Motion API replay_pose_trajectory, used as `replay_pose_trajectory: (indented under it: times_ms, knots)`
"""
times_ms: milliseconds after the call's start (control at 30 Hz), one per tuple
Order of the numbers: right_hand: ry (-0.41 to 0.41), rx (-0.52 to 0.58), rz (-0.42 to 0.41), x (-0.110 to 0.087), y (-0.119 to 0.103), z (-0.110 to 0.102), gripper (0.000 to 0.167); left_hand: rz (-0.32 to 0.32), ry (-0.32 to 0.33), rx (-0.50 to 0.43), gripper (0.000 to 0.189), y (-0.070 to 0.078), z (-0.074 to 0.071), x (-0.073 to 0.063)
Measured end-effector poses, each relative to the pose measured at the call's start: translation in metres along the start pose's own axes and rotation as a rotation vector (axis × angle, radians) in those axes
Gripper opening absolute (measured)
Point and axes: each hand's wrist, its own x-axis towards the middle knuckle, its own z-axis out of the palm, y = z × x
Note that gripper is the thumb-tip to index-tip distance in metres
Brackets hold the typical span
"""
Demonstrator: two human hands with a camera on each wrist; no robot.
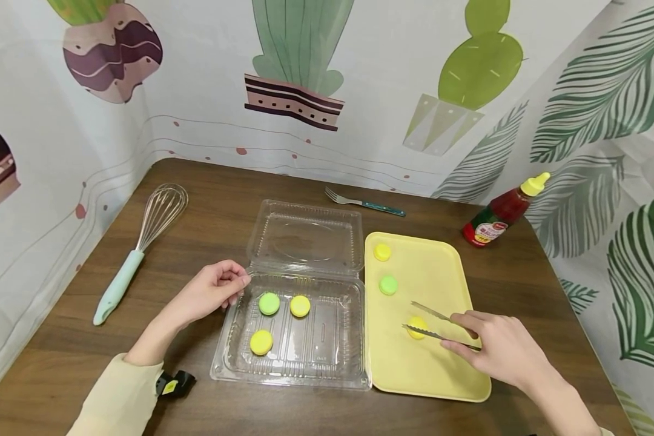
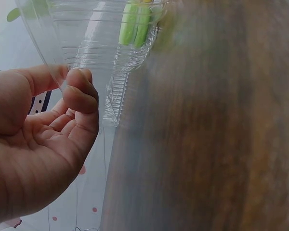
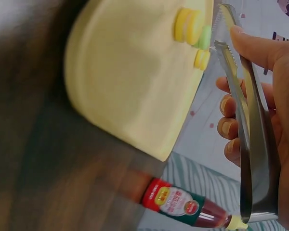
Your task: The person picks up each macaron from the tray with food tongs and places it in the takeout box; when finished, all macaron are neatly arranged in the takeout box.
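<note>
My left hand [image 1: 218, 287] pinches the left rim of a clear plastic clamshell box [image 1: 327, 369] between thumb and fingertips. Inside its base sit a green macaron [image 1: 269, 304] and two yellow macarons, one of them [image 1: 261, 343] nearer the front. In my right hand [image 1: 501, 345] are metal tongs [image 3: 253, 144], their tips spread apart. The tongs reach over a yellow tray [image 1: 430, 375], around the nearest yellow macaron [image 1: 416, 327] in the head view. Farther back on that tray lie a green macaron [image 1: 388, 284] and another yellow one [image 1: 382, 252].
The box's lid [image 1: 307, 236] lies folded back behind its base. Behind it is a fork [image 1: 365, 204] with a teal handle. A whisk [image 1: 142, 242] lies at the left of the wooden table, and a red sauce bottle [image 1: 501, 212] stands at the back right, near the patterned cloth.
</note>
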Motion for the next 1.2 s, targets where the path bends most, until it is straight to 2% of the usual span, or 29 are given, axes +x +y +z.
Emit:
replay_pose_trajectory:
  times_ms: [533, 1200]
  knots:
    - [-0.011, 0.01, 0.019, -0.019, 0.003, 0.01, 0.03, -0.008, -0.002, -0.017, 0.02, 0.0, 0.0, -0.001]
    - [-0.01, 0.021, 0.007, -0.023, 0.006, 0.011, 0.026, 0.0, -0.006, -0.021, 0.02, 0.0, -0.001, -0.001]
